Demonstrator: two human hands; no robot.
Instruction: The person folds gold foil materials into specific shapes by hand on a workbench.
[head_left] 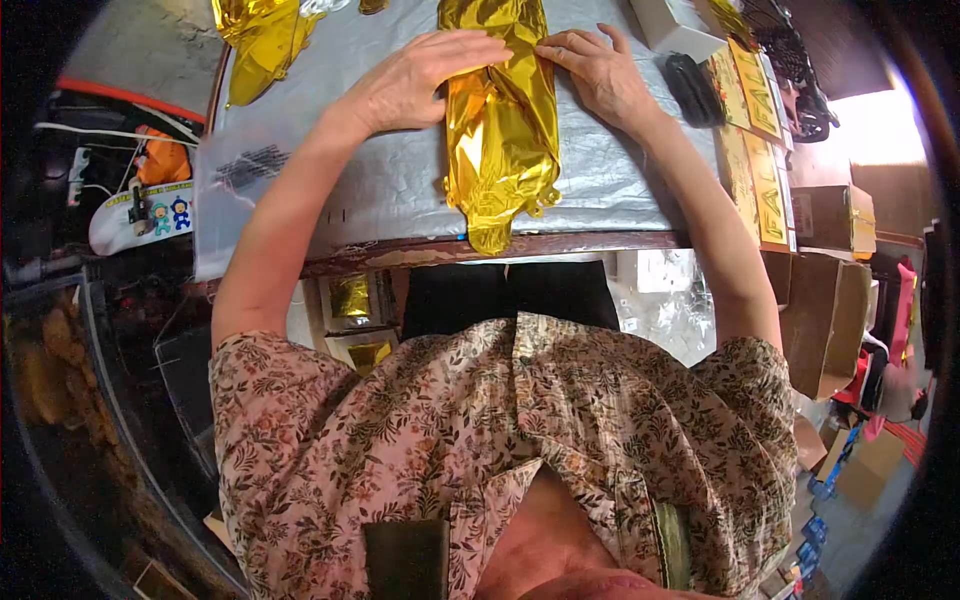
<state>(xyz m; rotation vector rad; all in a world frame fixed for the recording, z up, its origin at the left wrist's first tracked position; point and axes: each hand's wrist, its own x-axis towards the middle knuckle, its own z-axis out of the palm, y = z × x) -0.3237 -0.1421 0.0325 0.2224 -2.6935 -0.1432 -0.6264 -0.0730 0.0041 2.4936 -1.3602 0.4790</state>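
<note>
A deflated gold foil balloon (500, 130) lies lengthwise on the silver-covered table, its near end hanging slightly over the front edge. My left hand (425, 75) rests across its left side, fingers stretched flat over the shiny, creased foil; the thumb points down beside it. At the balloon's right edge, my right hand (600, 78) touches the foil with its fingertips, fingers spread and one finger raised. Small tabs stick out near the balloon's lower end. Its far end runs out of the top of the view.
More gold foil (265, 50) lies at the table's far left. Clear plastic (240, 180) covers the left front corner. On the right are a black object (692, 90), a white box (680, 22) and yellow packages (760, 190). Cardboard boxes (825, 320) stand beyond the table's right side.
</note>
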